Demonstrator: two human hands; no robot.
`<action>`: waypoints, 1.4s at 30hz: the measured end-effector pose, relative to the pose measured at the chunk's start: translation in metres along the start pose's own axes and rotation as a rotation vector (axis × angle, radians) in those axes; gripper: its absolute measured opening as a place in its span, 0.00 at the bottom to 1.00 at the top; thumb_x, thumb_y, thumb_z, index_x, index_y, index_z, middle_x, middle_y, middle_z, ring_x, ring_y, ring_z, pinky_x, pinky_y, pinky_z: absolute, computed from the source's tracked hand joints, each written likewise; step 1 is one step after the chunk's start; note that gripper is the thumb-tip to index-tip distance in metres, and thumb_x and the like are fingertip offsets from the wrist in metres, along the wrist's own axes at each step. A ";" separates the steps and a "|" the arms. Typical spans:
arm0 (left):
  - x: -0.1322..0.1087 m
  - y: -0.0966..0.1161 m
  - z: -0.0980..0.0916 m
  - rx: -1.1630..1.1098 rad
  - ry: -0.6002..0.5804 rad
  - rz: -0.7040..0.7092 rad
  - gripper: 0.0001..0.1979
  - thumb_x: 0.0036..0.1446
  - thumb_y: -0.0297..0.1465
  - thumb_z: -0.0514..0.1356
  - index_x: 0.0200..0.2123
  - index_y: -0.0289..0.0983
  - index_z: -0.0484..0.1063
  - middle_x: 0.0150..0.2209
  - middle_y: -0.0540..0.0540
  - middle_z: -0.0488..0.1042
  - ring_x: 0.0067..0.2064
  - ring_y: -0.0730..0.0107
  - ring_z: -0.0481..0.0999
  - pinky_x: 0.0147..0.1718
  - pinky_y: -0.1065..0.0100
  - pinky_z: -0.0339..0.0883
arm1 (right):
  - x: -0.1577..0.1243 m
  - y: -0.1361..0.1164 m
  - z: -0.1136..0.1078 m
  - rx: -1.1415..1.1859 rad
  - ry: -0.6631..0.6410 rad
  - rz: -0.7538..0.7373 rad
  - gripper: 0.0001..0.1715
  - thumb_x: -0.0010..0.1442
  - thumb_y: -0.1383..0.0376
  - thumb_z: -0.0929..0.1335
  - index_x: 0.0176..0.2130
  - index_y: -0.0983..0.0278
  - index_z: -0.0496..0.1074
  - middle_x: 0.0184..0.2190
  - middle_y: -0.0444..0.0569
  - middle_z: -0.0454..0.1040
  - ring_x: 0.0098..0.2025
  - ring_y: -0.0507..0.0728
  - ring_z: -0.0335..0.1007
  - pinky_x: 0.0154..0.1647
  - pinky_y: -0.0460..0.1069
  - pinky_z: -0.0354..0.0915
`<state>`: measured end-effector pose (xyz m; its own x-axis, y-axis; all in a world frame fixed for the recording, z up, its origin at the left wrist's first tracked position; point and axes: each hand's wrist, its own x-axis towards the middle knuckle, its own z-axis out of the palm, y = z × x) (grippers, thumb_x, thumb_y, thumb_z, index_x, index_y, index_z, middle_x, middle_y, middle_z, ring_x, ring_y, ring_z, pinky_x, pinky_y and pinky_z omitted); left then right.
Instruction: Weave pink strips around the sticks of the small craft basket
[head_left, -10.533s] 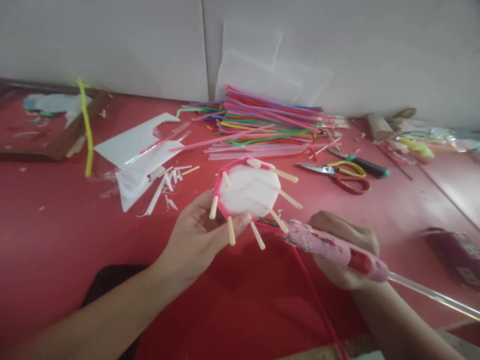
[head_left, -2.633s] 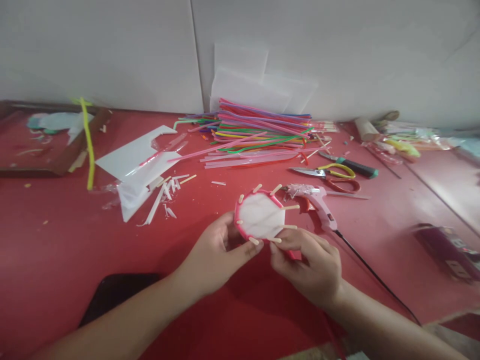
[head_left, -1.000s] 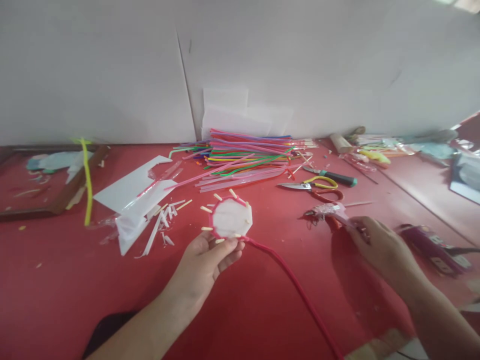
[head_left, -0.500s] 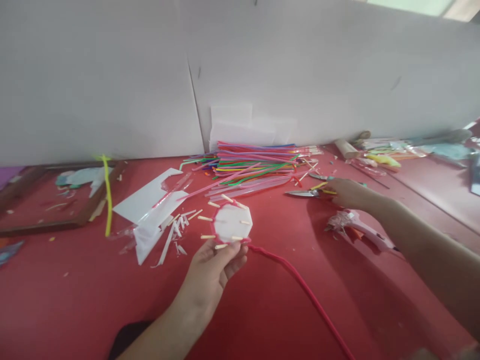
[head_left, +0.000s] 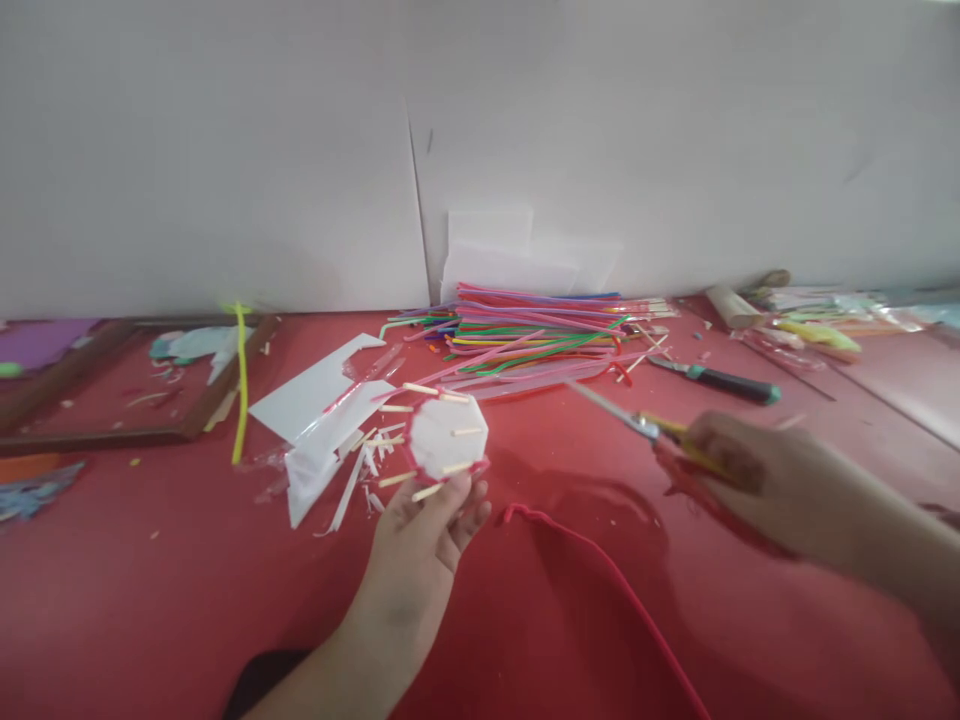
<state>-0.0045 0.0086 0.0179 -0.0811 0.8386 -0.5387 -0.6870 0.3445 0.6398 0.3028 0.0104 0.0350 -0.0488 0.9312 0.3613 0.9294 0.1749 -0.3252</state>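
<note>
My left hand (head_left: 427, 540) holds up a white foam disc (head_left: 448, 438) edged with a pink pipe cleaner and stuck with several short wooden sticks. A long red pipe cleaner (head_left: 600, 575) trails from near the disc toward the lower right over the red table. My right hand (head_left: 757, 480), blurred by motion, is closed on the yellow and red handles of scissors (head_left: 637, 425), whose blades point left toward the disc.
A pile of coloured straws and pipe cleaners (head_left: 540, 335) lies at the back by the white wall. White foam sheets and scraps (head_left: 322, 420) lie left of the disc. A green-handled tool (head_left: 716, 378), a wooden frame (head_left: 112, 385) and a yellow-green pipe cleaner (head_left: 241, 380) are also there.
My right hand left the glue gun, reached to the scissors, picked them up and brought them toward the disc. The left hand kept holding the disc.
</note>
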 end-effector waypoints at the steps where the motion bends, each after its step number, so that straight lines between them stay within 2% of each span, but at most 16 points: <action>1: 0.000 0.001 0.000 -0.001 0.022 0.017 0.11 0.41 0.22 0.74 0.28 0.32 0.77 0.29 0.46 0.82 0.30 0.71 0.80 0.29 0.72 0.78 | -0.015 -0.009 0.006 -0.061 -0.186 -0.050 0.10 0.54 0.58 0.71 0.25 0.58 0.69 0.13 0.39 0.68 0.13 0.50 0.63 0.14 0.45 0.53; 3: 0.001 0.001 0.000 0.010 0.029 0.028 0.11 0.41 0.22 0.73 0.30 0.32 0.77 0.29 0.46 0.82 0.30 0.70 0.80 0.29 0.72 0.78 | -0.041 -0.018 0.020 -0.167 -0.193 -0.082 0.08 0.56 0.60 0.70 0.27 0.58 0.69 0.16 0.43 0.72 0.15 0.54 0.68 0.14 0.48 0.55; 5: 0.000 0.000 0.000 0.037 -0.005 0.025 0.12 0.42 0.23 0.73 0.31 0.32 0.77 0.30 0.45 0.82 0.31 0.70 0.80 0.30 0.72 0.78 | -0.057 -0.021 0.030 -0.196 -0.171 -0.082 0.06 0.61 0.62 0.66 0.36 0.60 0.73 0.28 0.48 0.79 0.26 0.58 0.77 0.23 0.50 0.66; 7: -0.001 -0.003 0.001 0.078 -0.042 0.025 0.12 0.42 0.24 0.74 0.31 0.32 0.77 0.30 0.45 0.82 0.31 0.70 0.81 0.31 0.72 0.78 | -0.062 -0.024 0.031 -0.191 -0.134 -0.195 0.11 0.64 0.63 0.63 0.41 0.60 0.75 0.38 0.50 0.81 0.37 0.61 0.79 0.35 0.54 0.71; 9: -0.003 -0.006 0.001 0.119 -0.052 0.017 0.11 0.42 0.25 0.74 0.29 0.34 0.76 0.29 0.46 0.82 0.31 0.70 0.81 0.31 0.72 0.78 | -0.057 -0.037 0.024 -0.170 -0.067 -0.325 0.15 0.67 0.64 0.61 0.42 0.60 0.76 0.41 0.51 0.81 0.44 0.63 0.78 0.44 0.57 0.71; 10: -0.004 -0.008 0.001 0.138 -0.054 0.009 0.12 0.41 0.26 0.74 0.28 0.34 0.75 0.29 0.46 0.82 0.32 0.70 0.81 0.32 0.72 0.78 | -0.052 -0.047 0.019 -0.135 -0.005 -0.363 0.16 0.67 0.64 0.60 0.41 0.60 0.76 0.40 0.51 0.81 0.44 0.63 0.77 0.44 0.57 0.71; 13: -0.009 -0.012 0.001 0.187 -0.066 -0.020 0.14 0.38 0.27 0.76 0.27 0.36 0.74 0.27 0.47 0.82 0.33 0.69 0.82 0.35 0.72 0.77 | -0.034 -0.087 0.015 0.078 0.088 -0.258 0.08 0.65 0.66 0.65 0.39 0.60 0.74 0.35 0.47 0.80 0.36 0.55 0.78 0.37 0.49 0.72; 17: -0.015 -0.014 -0.001 0.239 -0.160 -0.017 0.15 0.37 0.30 0.77 0.27 0.35 0.75 0.28 0.47 0.82 0.32 0.71 0.80 0.35 0.72 0.76 | -0.021 -0.122 0.036 0.315 0.124 -0.377 0.05 0.61 0.68 0.69 0.40 0.62 0.74 0.34 0.46 0.80 0.35 0.53 0.77 0.38 0.47 0.73; 19: -0.016 -0.014 -0.001 0.251 -0.213 -0.007 0.14 0.38 0.31 0.76 0.28 0.35 0.77 0.29 0.47 0.83 0.32 0.71 0.80 0.35 0.72 0.75 | -0.020 -0.126 0.048 0.378 0.143 -0.401 0.06 0.62 0.70 0.69 0.40 0.63 0.75 0.35 0.47 0.80 0.35 0.53 0.78 0.38 0.47 0.74; 22: -0.016 -0.014 -0.001 0.265 -0.231 0.000 0.14 0.40 0.31 0.75 0.30 0.35 0.78 0.30 0.46 0.83 0.34 0.69 0.80 0.36 0.72 0.74 | -0.023 -0.125 0.058 0.445 0.181 -0.400 0.08 0.61 0.73 0.69 0.40 0.64 0.76 0.34 0.48 0.80 0.36 0.53 0.78 0.38 0.46 0.75; 29: -0.015 -0.016 0.001 0.370 -0.301 0.014 0.14 0.44 0.29 0.73 0.37 0.34 0.79 0.34 0.42 0.83 0.41 0.61 0.81 0.41 0.67 0.73 | -0.026 -0.127 0.059 0.490 0.233 -0.367 0.10 0.58 0.76 0.68 0.36 0.62 0.75 0.28 0.45 0.78 0.30 0.52 0.77 0.32 0.46 0.74; 33: -0.017 -0.017 0.002 0.397 -0.292 0.022 0.12 0.44 0.27 0.72 0.34 0.34 0.79 0.31 0.44 0.83 0.35 0.66 0.80 0.35 0.71 0.72 | -0.027 -0.132 0.060 0.463 0.276 -0.336 0.09 0.56 0.77 0.67 0.32 0.63 0.72 0.24 0.43 0.75 0.26 0.50 0.73 0.29 0.44 0.71; 37: -0.016 -0.017 0.003 0.394 -0.332 0.036 0.11 0.44 0.26 0.72 0.34 0.35 0.80 0.28 0.46 0.82 0.31 0.69 0.78 0.31 0.73 0.70 | -0.029 -0.134 0.061 0.434 0.315 -0.380 0.11 0.55 0.78 0.67 0.31 0.62 0.70 0.24 0.43 0.75 0.26 0.50 0.71 0.30 0.44 0.70; 42: -0.016 -0.018 0.004 0.392 -0.325 0.069 0.12 0.42 0.25 0.73 0.34 0.35 0.81 0.27 0.46 0.81 0.31 0.67 0.79 0.31 0.72 0.70 | -0.031 -0.136 0.066 0.406 0.327 -0.380 0.11 0.56 0.77 0.66 0.30 0.61 0.69 0.23 0.42 0.75 0.25 0.50 0.71 0.30 0.45 0.70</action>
<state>0.0123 -0.0090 0.0170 0.1550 0.9313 -0.3297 -0.3603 0.3640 0.8589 0.1535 -0.0214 0.0105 -0.1733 0.6460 0.7434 0.6537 0.6400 -0.4038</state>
